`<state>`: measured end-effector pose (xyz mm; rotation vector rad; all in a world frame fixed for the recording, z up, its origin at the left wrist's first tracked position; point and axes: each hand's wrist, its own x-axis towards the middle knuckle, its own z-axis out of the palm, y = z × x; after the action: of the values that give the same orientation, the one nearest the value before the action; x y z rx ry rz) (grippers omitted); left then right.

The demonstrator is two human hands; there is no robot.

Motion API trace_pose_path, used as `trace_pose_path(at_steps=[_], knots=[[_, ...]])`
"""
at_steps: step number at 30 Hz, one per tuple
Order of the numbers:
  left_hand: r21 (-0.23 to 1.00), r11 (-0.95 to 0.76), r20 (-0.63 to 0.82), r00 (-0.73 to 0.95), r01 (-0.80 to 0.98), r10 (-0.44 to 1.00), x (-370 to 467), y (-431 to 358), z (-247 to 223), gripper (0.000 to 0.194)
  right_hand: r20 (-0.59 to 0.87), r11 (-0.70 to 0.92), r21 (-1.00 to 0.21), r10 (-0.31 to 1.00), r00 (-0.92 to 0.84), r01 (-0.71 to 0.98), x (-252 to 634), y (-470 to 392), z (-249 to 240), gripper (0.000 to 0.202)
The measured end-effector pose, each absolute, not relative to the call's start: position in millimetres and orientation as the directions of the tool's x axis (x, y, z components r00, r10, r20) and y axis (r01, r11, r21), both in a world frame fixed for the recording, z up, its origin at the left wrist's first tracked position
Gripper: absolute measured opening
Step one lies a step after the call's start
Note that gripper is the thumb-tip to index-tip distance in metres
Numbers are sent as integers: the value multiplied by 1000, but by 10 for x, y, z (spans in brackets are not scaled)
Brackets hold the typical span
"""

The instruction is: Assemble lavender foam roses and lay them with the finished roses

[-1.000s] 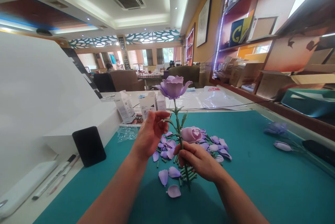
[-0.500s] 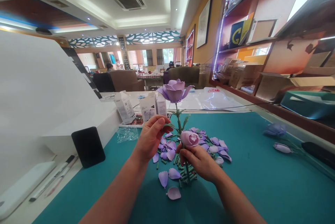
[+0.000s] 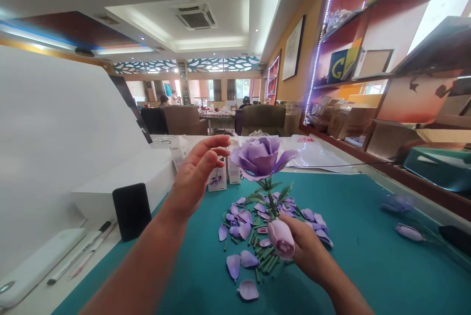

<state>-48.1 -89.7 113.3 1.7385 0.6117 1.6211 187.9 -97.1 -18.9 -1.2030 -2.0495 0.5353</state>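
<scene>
A purple flower [image 3: 259,155] with a green leafy stem stands upright, its open bloom on top and a closed pink-purple bud [image 3: 281,239] lower down. My right hand [image 3: 307,244] is wrapped round the stem just behind the bud. To the left of the bloom, my left hand [image 3: 196,172] is raised with its fingers apart and nothing in them. Beneath the flower, purple petals [image 3: 243,222] and short green stem pieces [image 3: 267,261] lie in a pile on the teal mat [image 3: 353,266]. Several loose petals [image 3: 248,290] lie nearer the front.
A black upright panel [image 3: 131,212], pens [image 3: 79,253] and a white case [image 3: 39,271] are at the left. Small white boxes [image 3: 217,175] stand behind my left hand. Another flower [image 3: 410,231] lies at the right, below shelves with boxes [image 3: 437,165].
My left hand has let go of the leaf and moved up and left, its fingers opening. The flower has tilted, bringing its bloom nearer and its bud lower.
</scene>
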Motion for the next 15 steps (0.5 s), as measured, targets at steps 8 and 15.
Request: trace_pose_path(at_steps=[8,15], knots=[[676,-731,696,405,-90,593,-340,-1157,1155,83,446,548,-491,826,-344,678,2013,-1088,-209,24],[691,-708,674,479,-142,562,-259,-1306,1039,94,501,551,-425,804,-320,718,2165,-1136,-299,28]])
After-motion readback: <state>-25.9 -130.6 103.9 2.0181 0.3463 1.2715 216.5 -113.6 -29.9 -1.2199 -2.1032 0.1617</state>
